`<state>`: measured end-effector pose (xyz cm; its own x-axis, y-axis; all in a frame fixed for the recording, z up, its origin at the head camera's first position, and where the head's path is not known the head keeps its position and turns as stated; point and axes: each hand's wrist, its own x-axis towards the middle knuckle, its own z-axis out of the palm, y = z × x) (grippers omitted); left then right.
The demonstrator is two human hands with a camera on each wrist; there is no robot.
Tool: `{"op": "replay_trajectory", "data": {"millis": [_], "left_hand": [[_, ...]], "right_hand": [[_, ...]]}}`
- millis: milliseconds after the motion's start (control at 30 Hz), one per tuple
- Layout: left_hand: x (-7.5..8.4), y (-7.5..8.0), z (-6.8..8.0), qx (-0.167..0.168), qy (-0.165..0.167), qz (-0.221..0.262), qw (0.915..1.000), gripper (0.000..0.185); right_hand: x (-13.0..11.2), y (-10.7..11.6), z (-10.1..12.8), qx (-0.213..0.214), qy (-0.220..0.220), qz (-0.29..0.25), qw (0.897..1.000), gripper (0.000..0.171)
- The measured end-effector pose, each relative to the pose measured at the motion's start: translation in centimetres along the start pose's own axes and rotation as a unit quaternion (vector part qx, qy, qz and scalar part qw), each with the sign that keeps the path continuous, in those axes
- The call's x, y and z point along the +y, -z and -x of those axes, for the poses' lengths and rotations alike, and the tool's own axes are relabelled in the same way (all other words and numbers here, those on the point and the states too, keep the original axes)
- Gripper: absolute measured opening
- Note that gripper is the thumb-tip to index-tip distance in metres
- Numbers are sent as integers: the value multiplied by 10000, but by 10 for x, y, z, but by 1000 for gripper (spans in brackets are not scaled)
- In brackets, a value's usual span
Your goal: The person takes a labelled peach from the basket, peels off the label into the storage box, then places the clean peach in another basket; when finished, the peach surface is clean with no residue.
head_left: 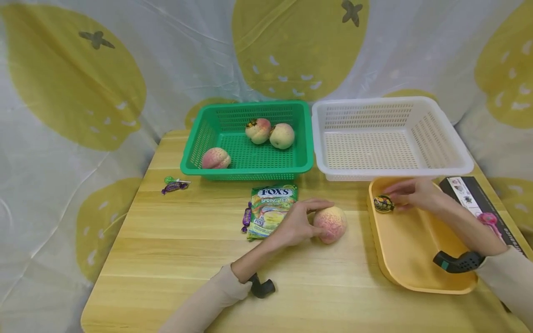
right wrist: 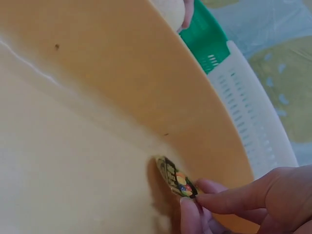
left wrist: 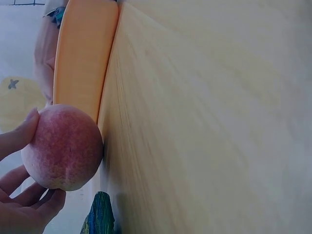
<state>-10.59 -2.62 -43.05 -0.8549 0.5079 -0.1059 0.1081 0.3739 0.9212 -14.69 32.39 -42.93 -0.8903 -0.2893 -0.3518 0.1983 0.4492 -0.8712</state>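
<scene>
A: What's the step rn?
B: Looks like sorting stuff off the table [head_left: 175,259]. Both hands busy. Left hand [head_left: 294,225] curls round the loose peach [head_left: 330,224] on the table, thumb on top, fingers along its near side, just beside the orange tray [head_left: 410,273]. Not lifted yet afaict.
A: Right hand?
B: Right hand [head_left: 412,194] is over the tray's far end, fingertips [right wrist: 195,204] pinching a small round candy [head_left: 383,203] that touches the tray floor by the wall.
A: Next move needs?
B: My guess: firm wrap on the peach, lift clear, carry to the green basket [head_left: 250,171] behind, where 3 peaches sit already. Candy prob. goes to the white basket [head_left: 391,173], empty so far.
A: Other stuff?
B: Fox's bag [head_left: 270,210] touching the left hand, wrapped candies [head_left: 175,185] further left.
</scene>
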Motion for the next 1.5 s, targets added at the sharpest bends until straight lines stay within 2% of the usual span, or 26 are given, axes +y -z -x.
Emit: {"op": "replay_trajectory", "data": {"millis": [233,533,700,833,933,1000,1067,1167,1233,1300,1367,1433,1500], "left_hand": [[0,-1,-1,19,-28,-72,10000,63],[5,-1,-3,-65,-92,-158,9998,64],[7,-2,-3,-114,-157,-100,9998,64],[7,-3,-4,-125,-166,-117,9997,63],[7,-3,-4,-132,-148,-162,9997,63],[7,-3,-4,-137,-186,-180,9996,63],[7,-2,-4,-150,-236,-252,9993,63],[5,-1,-3,-162,-327,-337,9988,64],[5,-1,-3,-149,-353,-431,9983,64],[5,-1,-2,-126,-353,-486,9981,65],[6,-1,-2,-108,-356,-556,9978,64],[9,-1,-3,-153,-361,-473,9981,64],[14,1,-4,-267,-398,-190,9987,63]], "right_hand": [[6,-2,-4,-121,-39,-46,9999,29],[7,1,1,26,-58,466,9989,39],[7,4,6,63,173,721,9972,38],[1,8,13,77,449,1442,9885,36],[-10,15,24,-80,390,2090,9771,41],[-18,25,34,-260,253,2290,9727,44],[-24,39,42,-265,319,2362,9708,41],[-31,65,52,75,125,2148,9766,40],[-35,81,54,600,22,2046,9770,43],[-39,92,53,1071,-253,1988,9738,54],[-40,103,49,1345,-379,2023,9693,64],[-37,109,42,1411,-343,2036,9682,72],[-29,116,33,1232,-191,1847,9748,75]]}}
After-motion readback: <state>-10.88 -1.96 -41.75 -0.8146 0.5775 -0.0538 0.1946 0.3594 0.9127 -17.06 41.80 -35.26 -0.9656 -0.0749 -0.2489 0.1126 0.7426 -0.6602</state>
